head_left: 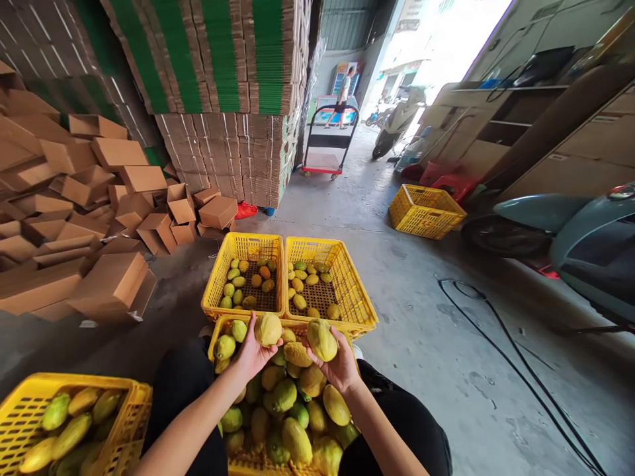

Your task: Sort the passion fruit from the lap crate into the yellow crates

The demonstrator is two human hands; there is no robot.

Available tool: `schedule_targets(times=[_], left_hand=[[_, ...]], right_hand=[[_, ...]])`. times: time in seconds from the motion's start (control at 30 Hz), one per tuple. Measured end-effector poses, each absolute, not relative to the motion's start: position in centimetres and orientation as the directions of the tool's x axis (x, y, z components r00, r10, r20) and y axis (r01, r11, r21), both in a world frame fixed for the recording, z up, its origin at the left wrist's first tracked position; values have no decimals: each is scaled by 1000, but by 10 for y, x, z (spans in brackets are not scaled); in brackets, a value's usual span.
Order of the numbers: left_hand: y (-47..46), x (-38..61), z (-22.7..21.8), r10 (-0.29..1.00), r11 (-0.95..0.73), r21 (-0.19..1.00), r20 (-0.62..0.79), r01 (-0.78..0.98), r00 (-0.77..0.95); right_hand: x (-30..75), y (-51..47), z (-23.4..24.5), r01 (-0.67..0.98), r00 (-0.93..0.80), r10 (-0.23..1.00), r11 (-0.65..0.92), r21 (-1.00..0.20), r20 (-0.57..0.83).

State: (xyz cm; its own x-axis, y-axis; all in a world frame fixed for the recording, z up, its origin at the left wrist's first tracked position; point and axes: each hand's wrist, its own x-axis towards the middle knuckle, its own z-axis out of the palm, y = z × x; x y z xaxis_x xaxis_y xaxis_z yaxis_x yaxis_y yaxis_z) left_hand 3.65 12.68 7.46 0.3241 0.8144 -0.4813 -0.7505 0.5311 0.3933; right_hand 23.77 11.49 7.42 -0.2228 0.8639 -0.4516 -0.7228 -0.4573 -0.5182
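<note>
My left hand is closed around a rounded yellow papaya. In my right hand lies a yellow-green papaya, gripped from its right side and below. Both hands are raised over a yellow crate between my knees, piled with green and yellow papayas. Just beyond stand two more yellow crates side by side. The left crate and the right crate each have several smaller papayas scattered on the bottom.
At my left is another yellow crate with longer papayas. Folded cardboard boxes are heaped at left, before tall carton stacks. A hand cart, a yellow crate, a scooter and a black cable are farther off. A person walks behind.
</note>
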Motion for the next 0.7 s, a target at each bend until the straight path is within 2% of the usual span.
schedule_targets(times=[0.37,0.47,0.6,0.7], left_hand=[[128,36,74,764,536,375,-597,-757,245],[127,36,74,774,509,363,-591,-781,230],[126,35,73,797,453,326,-566,-830,213],[125,34,74,818,413,311,-539,-856,199]], right_hand=[[239,118,76,-776,-146,871,-395,-493,-468],[241,117,77,-781,-198,872,-417,-465,-448],[239,117,79,-784,-305,890,-437,-441,-340],[236,117,80,-782,-314,898,-428,-454,-308]])
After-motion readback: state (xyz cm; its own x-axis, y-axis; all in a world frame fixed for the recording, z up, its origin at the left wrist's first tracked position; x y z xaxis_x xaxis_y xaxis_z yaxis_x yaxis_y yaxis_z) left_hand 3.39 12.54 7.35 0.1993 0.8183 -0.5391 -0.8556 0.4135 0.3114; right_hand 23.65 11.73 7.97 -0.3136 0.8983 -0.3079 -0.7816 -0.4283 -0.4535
